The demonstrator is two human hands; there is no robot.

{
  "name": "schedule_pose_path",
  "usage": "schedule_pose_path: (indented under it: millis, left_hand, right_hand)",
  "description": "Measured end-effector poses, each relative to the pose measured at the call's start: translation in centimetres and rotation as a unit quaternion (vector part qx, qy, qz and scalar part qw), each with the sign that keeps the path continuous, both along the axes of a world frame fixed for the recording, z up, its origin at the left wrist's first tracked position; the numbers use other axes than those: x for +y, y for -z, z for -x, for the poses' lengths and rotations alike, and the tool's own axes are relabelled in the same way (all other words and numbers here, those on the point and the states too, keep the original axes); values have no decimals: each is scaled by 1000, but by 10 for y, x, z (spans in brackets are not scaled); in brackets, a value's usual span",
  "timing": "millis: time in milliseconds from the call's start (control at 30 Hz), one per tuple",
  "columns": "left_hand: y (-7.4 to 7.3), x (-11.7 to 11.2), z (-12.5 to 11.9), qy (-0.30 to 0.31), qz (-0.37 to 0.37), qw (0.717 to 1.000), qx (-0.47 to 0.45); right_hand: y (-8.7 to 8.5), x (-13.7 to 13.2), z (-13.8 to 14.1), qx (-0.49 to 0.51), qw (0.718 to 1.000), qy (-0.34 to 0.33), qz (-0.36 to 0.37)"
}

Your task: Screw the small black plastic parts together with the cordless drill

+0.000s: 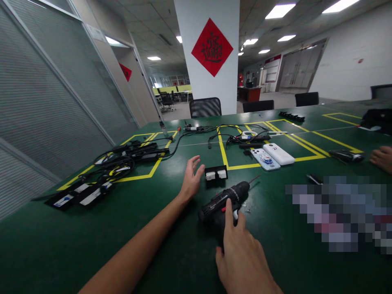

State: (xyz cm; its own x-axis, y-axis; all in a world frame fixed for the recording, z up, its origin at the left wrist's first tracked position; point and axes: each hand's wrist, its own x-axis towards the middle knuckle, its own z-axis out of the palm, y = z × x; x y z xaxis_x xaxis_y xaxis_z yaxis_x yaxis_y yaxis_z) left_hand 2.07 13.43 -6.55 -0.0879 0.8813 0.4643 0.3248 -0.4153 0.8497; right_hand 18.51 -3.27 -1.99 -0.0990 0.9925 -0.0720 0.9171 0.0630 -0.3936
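Note:
A black cordless drill (225, 201) with a thin bit lies in front of me, its tip pointing to the far right. My right hand (241, 249) is on its handle, thumb on the near left side and index finger stretched along the body. Part of the handle is hidden behind the fingers. Just beyond the drill sits a small black panel (216, 170) carrying two white blocks. My left hand (191, 177) is beside that panel's left edge, fingers apart and holding nothing.
Tangled black cables and adapters (131, 155) cover the table's left. Toward the middle right lie a patterned phone (266, 159), a white power bank (278, 153) and more cables (249, 138). Another person's hand (382, 158) rests at the right edge, near a dark tool (346, 155).

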Motion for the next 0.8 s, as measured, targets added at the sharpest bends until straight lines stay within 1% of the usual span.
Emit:
schedule_pose_path:
  millis: [100,167,233,300,367,400,433,467,533,600,633,667,700,733,767,800]
  left_hand:
    - [-5,-9,14,-63,-11,998,-22]
    - [-9,-23,23,-110,-3,993,-33]
    - [-13,-45,29,-140,25,989,-35]
    - [-16,-74,30,-139,64,988,-18]
    - [-18,-107,28,-104,102,989,4]
    - [-18,-122,26,-70,120,990,6]
    - [-17,-135,23,-28,126,992,-3]
    - [-16,-147,20,28,129,991,-15]
    - [-13,-160,12,119,128,984,-35]
    - [-16,-163,1,187,172,965,-72]
    - [-20,-161,-5,213,202,950,-109]
    - [-26,-159,-12,236,225,933,-155]
    - [-33,-155,-18,253,231,917,-205]
    - [-40,-151,-23,259,232,905,-246]
    - [-46,-147,-26,256,231,899,-270]
    - [-51,-143,-27,243,232,900,-278]
  right_hand:
    - [10,1,-12,75,997,-5,-13]
    - [16,2,-22,120,993,-1,-14]
    - [21,2,-33,158,987,-2,-19]
    - [24,1,-43,200,979,-11,-37]
    - [23,-1,-49,239,969,-18,-58]
    - [22,-3,-50,251,965,-19,-70]
    - [20,-6,-50,257,963,-23,-82]
    - [18,-8,-48,256,961,-26,-97]
    - [13,-10,-39,241,961,-38,-127]
    - [7,-10,-26,228,960,-68,-149]
    - [3,-9,-18,225,957,-95,-158]
    - [-1,-8,-11,224,952,-132,-165]
    - [-6,-7,-4,224,942,-178,-173]
    - [-12,-6,1,224,935,-200,-190]
    - [-18,-6,4,221,931,-201,-209]
    - [-25,-4,5,219,923,-208,-237]
